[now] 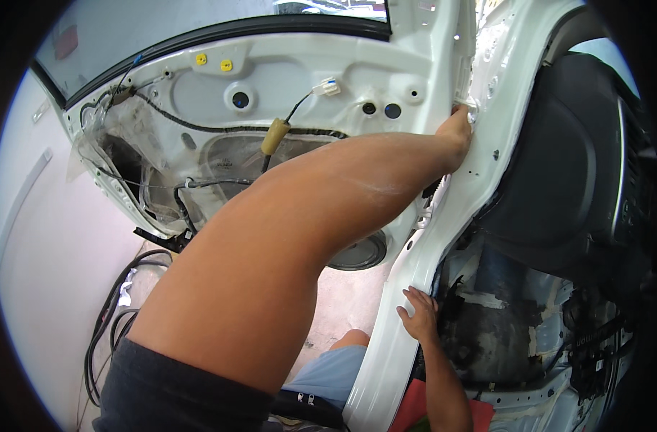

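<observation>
My left arm stretches across the opened white car door. My left hand is at the hinge side, beside the white pillar, with fingers bent and partly hidden; what they hold I cannot make out. Lower down, my right hand lies open on the white door sill, fingers spread. The door's inner panel is bare, with a wiring harness, a foam-wrapped cable piece, a loose white connector and a speaker partly behind my arm.
A dark dashboard and stripped footwell fill the right. Black hoses lie on the floor at lower left, beside a pale wall. My blue-clad leg shows outside the sill, and a red object sits inside it.
</observation>
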Tool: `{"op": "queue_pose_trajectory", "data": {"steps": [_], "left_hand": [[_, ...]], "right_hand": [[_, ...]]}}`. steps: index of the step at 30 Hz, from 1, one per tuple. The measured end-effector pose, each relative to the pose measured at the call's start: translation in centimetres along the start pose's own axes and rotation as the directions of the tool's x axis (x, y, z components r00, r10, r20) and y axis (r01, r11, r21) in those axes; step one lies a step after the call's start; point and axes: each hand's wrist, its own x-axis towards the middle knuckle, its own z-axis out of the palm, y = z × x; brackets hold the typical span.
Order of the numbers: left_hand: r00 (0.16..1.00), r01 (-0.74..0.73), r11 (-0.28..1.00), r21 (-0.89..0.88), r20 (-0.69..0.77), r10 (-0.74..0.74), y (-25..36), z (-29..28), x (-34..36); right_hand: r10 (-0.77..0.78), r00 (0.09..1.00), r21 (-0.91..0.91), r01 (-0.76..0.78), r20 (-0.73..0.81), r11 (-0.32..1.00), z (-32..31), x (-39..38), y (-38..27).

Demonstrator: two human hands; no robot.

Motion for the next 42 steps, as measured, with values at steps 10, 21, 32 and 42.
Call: {"op": "queue_pose_trajectory", "data": {"steps": [10, 21, 32, 42], "left_hand": [[0.999, -0.011, 0.984, -0.178, 0.032, 0.017, -1.5, -1.1, 0.8], [1.0, -0.003, 0.965, -0.263, 0.029, 0.011, 0.2, -1.3, -0.5], [0.695, 0.069, -0.372, -0.926, 0.312, -0.648, 13.8, 0.1, -2.1], [0.227, -0.152, -0.644, -0.749, 0.608, -0.761, 17.1, 3.5, 4.2]], "right_hand": [[-0.026, 0.999, -0.027, 0.027, 0.028, 0.999, 0.1, 0.2, 0.2], [-0.062, 0.998, -0.043, 0.062, 0.01, 0.997, 0.2, 0.5, 0.2], [-0.099, 0.995, -0.056, 0.1, 0.02, 0.993, -0.1, 1.0, 0.0], [-0.135, 0.985, 0.213, 0.154, -0.103, 0.965, 0.3, 0.7, 0.2]]}}
